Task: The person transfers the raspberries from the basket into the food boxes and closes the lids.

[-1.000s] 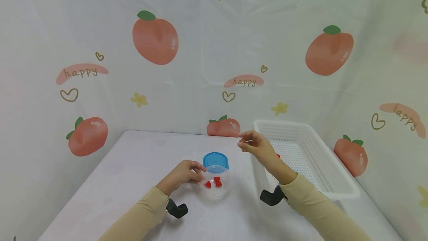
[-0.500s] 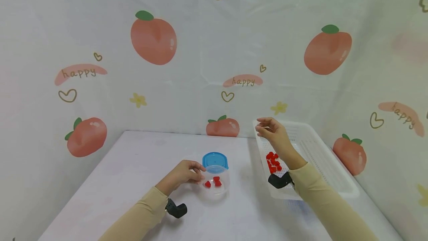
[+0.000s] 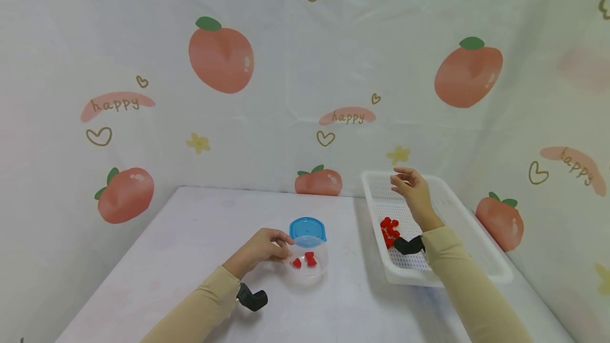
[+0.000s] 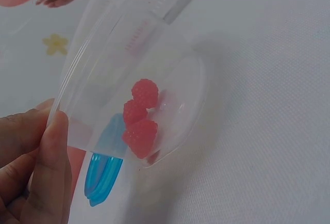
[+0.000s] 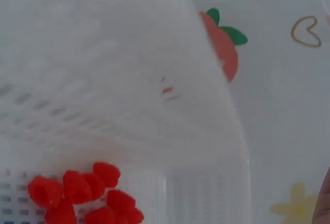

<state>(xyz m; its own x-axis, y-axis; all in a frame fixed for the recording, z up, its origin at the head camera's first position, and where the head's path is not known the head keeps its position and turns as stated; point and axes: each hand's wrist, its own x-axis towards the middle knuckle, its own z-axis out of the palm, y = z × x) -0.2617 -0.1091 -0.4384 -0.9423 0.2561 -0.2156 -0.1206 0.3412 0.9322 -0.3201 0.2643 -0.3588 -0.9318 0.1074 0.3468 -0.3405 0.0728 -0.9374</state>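
Note:
My left hand [image 3: 264, 247] pinches the rim of a small clear plastic bowl [image 4: 111, 74] between thumb and fingers. Three red raspberries [image 4: 140, 139] lie inside the bowl, which stands on the table. Above the white perforated basket [image 3: 414, 278] hovers my right hand [image 3: 413, 193], fingers loosely bent, with no object visible in them. Several more raspberries [image 5: 77, 187] are heaped at the basket's left side, below and to the left of that hand. Only a sliver of the right hand shows in the right wrist view.
A blue lid [image 3: 306, 227] is right behind the bowl on the white table [image 3: 200, 232]. The basket's raised walls stand on the table's right side. A white curtain [image 3: 281, 68] printed with peaches hangs behind.
My right hand has moved rightward from between bowl and basket to above the basket, uncovering the raspberries there. The left hand and bowl have stayed in place.

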